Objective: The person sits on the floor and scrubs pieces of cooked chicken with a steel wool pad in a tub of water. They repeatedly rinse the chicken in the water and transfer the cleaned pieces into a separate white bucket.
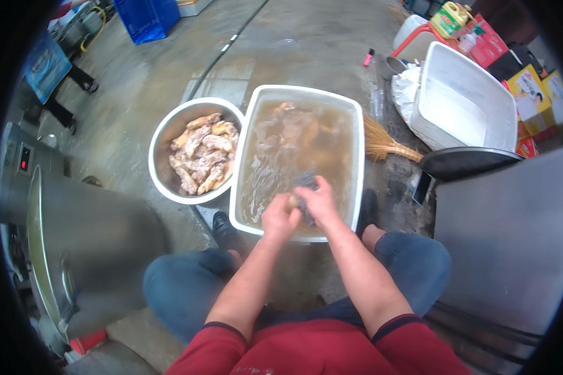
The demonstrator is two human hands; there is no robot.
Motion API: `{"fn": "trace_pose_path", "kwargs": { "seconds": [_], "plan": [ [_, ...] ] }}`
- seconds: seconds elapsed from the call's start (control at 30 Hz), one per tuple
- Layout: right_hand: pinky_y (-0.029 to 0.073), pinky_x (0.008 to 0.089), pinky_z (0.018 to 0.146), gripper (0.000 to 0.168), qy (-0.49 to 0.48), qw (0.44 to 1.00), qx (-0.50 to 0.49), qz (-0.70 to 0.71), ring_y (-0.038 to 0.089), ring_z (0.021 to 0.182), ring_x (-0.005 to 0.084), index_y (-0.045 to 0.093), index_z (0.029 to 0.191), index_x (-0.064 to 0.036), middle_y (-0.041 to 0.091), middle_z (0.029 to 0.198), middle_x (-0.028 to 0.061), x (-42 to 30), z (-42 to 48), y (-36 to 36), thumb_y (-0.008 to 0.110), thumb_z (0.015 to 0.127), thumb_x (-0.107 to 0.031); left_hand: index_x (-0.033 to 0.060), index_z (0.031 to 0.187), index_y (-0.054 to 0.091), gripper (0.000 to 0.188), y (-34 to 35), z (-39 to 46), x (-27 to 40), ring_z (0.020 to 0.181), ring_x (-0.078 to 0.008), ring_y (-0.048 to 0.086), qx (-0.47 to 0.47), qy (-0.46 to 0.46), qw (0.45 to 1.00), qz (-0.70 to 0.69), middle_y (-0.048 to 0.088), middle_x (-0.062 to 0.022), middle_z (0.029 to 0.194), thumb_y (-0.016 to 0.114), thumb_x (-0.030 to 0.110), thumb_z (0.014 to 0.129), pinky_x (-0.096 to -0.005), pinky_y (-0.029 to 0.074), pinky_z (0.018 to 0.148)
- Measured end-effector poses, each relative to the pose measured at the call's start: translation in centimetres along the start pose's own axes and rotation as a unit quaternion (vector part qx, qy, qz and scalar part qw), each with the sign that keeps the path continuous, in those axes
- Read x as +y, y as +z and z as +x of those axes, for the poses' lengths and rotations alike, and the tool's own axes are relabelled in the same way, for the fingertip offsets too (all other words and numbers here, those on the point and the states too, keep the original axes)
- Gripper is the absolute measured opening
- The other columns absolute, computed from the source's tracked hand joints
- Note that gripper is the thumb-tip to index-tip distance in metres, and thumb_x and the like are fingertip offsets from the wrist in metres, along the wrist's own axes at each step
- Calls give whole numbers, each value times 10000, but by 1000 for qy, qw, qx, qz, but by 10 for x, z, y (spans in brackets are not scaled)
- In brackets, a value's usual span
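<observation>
Over the near end of a white plastic tub (360, 140) of murky brown water, both my hands meet. My right hand (323, 201) grips a grey metal scouring pad (306, 179). It presses the pad against a small pale piece (292, 201), probably meat, held in my left hand (279, 218); most of that piece is covered by fingers and pad. More pale pieces of meat (286, 129) lie partly under the water towards the far side. Touching the tub on its left is a round steel pot (162, 171) with several long, skin-on meat pieces (204, 154) in it.
A straw broom (389, 143) and a phone (422, 187) lie right of the tub. Beyond stands another white tub (464, 103). A large steel pot (98, 253) flanks my left knee, a metal cabinet (502, 239) my right. A hose (211, 65) crosses the floor; a person (58, 93) stands far left.
</observation>
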State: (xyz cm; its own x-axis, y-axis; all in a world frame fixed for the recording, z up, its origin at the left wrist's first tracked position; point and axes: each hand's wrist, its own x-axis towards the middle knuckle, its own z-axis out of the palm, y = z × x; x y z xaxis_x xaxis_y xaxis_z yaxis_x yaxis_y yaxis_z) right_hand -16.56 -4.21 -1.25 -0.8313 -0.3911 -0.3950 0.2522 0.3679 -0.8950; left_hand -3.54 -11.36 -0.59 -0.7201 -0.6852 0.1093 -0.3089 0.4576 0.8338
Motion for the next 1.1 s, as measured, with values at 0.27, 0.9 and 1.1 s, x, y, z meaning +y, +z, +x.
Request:
{"fn": "trace_pose_path", "kwargs": {
  "seconds": [0.27,0.9,1.1],
  "plan": [
    [510,337,764,377,-38,995,79,-51,637,879,195,562,1124,-5,658,996,130,88,20,-70,756,819,-114,54,1155,579,353,-35,40,-5,987,-316,666,168,-207,948,-176,671,-176,1059,678,228,864,-432,517,861],
    [488,497,835,380,-212,855,64,-468,610,970,393,578,1032,-68,642,973,170,92,-47,-45,793,742,-186,-49,1398,457,680,-82,122,-47,1141,-335,639,-89,-353,812,-456,604,-240,1307,543,493,998,-439,541,938],
    [485,502,829,385,-235,855,52,-459,600,954,391,580,1032,-59,629,969,161,79,-52,-38,765,708,-156,-47,1328,543,607,34,100,-133,1203,-368,605,-144,-247,956,60,627,-259,1274,660,365,898,-419,480,1042]
  ]
}}
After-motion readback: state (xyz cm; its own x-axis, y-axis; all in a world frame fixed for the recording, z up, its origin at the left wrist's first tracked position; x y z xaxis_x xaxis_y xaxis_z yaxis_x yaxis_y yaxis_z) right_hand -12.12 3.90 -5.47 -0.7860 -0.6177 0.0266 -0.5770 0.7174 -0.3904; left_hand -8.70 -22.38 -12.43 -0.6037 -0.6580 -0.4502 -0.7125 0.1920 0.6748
